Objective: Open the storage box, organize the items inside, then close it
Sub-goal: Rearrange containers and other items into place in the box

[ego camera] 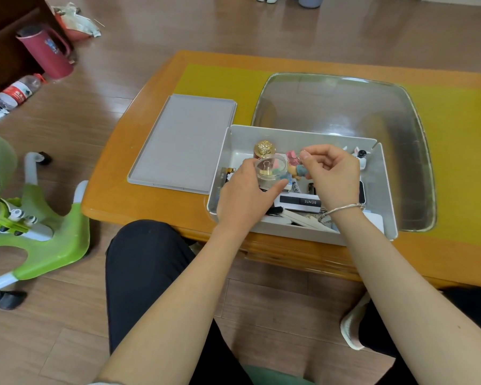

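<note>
Resting open on the near edge of a wooden table, a grey storage box is seen with its lid laid flat just beside it on the left. A small clear jar, with a gold clip visible inside, is gripped by the left hand above the box. A small thing is pinched between the thumb and curled fingers of the right hand, held over the jar's right side; what it is cannot be told. A bracelet is worn on the right wrist. Inside the box a gold-topped bottle, a little doll, a white figurine at the far right corner and a black-and-white case marked BENTE are seen among other clutter.

Behind the box a clear tray lies on a yellow mat covering the tabletop. A brown plank floor surrounds the table. On it, to the left, a green and white chair base is seen; further back stand a dark red jug and a plastic bottle lying on its side.
</note>
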